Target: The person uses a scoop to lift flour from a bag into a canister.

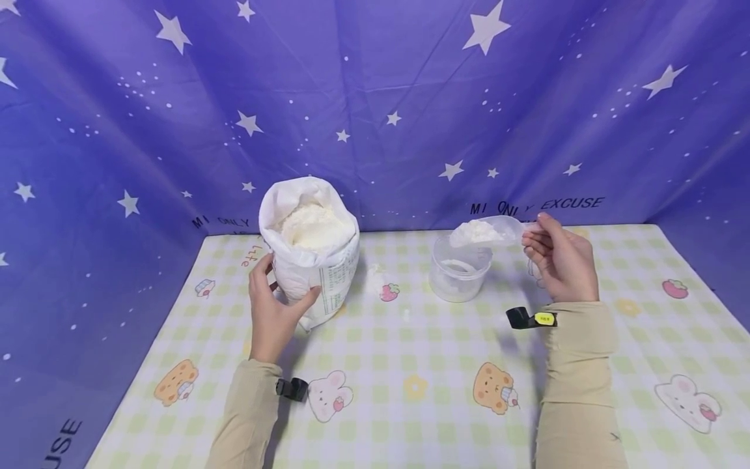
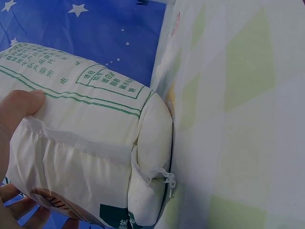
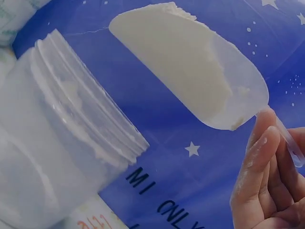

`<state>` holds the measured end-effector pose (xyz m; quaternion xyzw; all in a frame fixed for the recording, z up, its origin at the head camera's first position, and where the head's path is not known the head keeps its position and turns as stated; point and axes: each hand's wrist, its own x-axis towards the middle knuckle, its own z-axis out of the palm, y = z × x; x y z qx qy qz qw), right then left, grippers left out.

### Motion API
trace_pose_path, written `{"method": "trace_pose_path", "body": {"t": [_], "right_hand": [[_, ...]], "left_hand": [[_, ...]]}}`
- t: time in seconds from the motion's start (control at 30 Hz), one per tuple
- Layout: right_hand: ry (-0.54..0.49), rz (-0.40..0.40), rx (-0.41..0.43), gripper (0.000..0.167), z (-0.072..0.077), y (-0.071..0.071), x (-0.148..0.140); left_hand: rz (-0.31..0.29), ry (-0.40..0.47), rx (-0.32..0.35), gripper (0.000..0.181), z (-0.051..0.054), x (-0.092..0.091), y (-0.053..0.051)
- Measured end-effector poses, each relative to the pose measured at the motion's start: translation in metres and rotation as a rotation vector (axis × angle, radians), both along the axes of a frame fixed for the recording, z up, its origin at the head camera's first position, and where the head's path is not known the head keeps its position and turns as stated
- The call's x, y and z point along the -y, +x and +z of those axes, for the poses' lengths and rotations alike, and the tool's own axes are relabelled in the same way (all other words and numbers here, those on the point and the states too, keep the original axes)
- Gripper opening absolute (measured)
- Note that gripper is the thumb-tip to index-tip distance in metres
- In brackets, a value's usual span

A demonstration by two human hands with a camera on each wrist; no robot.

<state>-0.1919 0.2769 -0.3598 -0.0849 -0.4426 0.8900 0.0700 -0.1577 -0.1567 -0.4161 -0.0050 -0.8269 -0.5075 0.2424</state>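
My left hand (image 1: pixel 275 309) grips the near left side of a white flour bag (image 1: pixel 336 280), which stands upright with its top rolled back. Pale flour (image 1: pixel 316 225) fills it close to the rim. In the left wrist view, the thumb presses green print on the bag (image 2: pixel 81 114). My right hand (image 1: pixel 565 257) pinches the handle of a clear plastic scoop (image 3: pixel 248 95), heaped with white powder (image 3: pixel 186 71). The scoop is held over a clear round tub (image 1: pixel 459 273), above its rim. Some white powder shows inside the tub.
A green and white checked cloth (image 1: pixel 410 352) with cartoon prints covers the table. Spilled white powder (image 1: pixel 375 277) lies between bag and tub. Behind the table hangs a purple-blue curtain (image 1: pixel 375 78) with white stars. A black wrist strap (image 1: pixel 518 318) sits by the right sleeve.
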Motion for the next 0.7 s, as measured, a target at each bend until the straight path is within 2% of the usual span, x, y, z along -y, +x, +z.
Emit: {"method": "trace_pose_path", "body": {"t": [0.33,0.5,0.7], "right_hand": [[0.187,-0.068,-0.024,0.018,0.008,0.001,0.006],[0.303,-0.154,-0.030,0.019,0.014,0.004,0.012],[0.395,-0.233,-0.010,0.018,0.021,0.006,0.017]], "left_hand": [[-0.006,0.006,-0.002,0.094,0.000,0.000,0.000],[-0.007,0.001,-0.010,0.093,-0.001,0.000,0.000],[-0.007,0.004,-0.010,0.093,0.000,0.000,0.000]]}}
